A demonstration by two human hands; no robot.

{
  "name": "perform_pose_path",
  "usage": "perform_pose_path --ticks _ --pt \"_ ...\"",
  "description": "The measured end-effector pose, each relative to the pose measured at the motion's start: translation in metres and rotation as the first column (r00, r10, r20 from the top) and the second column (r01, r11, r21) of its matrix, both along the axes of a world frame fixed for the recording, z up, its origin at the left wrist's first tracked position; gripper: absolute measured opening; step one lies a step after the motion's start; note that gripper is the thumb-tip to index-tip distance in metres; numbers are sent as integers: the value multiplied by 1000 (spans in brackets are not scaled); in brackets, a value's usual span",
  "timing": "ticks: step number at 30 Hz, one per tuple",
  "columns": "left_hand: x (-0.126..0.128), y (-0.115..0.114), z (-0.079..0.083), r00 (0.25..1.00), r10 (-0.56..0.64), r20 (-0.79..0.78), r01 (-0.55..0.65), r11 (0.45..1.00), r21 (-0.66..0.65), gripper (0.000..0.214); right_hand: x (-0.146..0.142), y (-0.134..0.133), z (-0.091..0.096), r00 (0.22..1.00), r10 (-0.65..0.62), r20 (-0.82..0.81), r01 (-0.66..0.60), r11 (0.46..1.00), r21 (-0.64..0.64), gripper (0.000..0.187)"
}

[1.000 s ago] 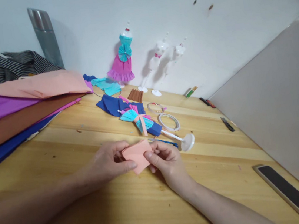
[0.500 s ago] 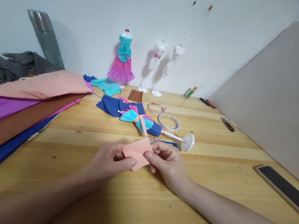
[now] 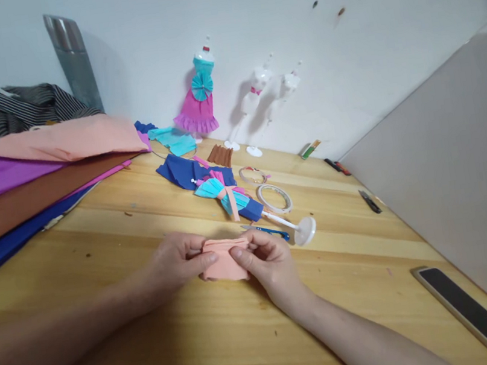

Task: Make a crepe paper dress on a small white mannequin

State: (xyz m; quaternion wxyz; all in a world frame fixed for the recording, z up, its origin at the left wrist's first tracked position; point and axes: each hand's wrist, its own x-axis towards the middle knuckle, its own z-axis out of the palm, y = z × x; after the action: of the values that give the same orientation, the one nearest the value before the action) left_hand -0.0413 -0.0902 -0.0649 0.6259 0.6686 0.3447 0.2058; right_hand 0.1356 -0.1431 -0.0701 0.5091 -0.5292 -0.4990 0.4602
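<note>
A small folded piece of peach crepe paper (image 3: 226, 264) is pinched between both hands above the table. My left hand (image 3: 179, 259) grips its left end, thumb on the near face. On the right end, my right hand (image 3: 266, 258) presses with its thumb, the fingers behind the paper. Just beyond lies a doll-sized dress form dressed in dark blue paper, with a turquoise bow (image 3: 215, 191) and a peach strip across it; its white round base (image 3: 304, 231) points right. Close to the right fingers, blue-handled scissors (image 3: 273, 230) rest partly hidden.
Coloured paper sheets (image 3: 36, 201) are piled at the left near a bottle (image 3: 74, 61). A dressed mannequin (image 3: 201, 100) and bare white ones (image 3: 256, 86) stand by the wall. Tape rolls (image 3: 274, 198), a cutter (image 3: 369, 201) and a phone-like dark slab (image 3: 477, 306) lie rightward.
The peach paper has tipped so its folded top edge now shows, and it sits slightly lower. Both hands keep their pinch, the right one shifted a little left.
</note>
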Motion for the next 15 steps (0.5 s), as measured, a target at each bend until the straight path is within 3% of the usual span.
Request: perform_pose_path --ticks 7,15 --pt "0 -1 4 992 -18 123 41 982 -186 25 0 0 -3 997 -36 -68 35 999 -22 34" --pt "3 0 3 997 2 80 12 984 -177 31 1 0 -6 994 -34 -105 29 998 -51 31"
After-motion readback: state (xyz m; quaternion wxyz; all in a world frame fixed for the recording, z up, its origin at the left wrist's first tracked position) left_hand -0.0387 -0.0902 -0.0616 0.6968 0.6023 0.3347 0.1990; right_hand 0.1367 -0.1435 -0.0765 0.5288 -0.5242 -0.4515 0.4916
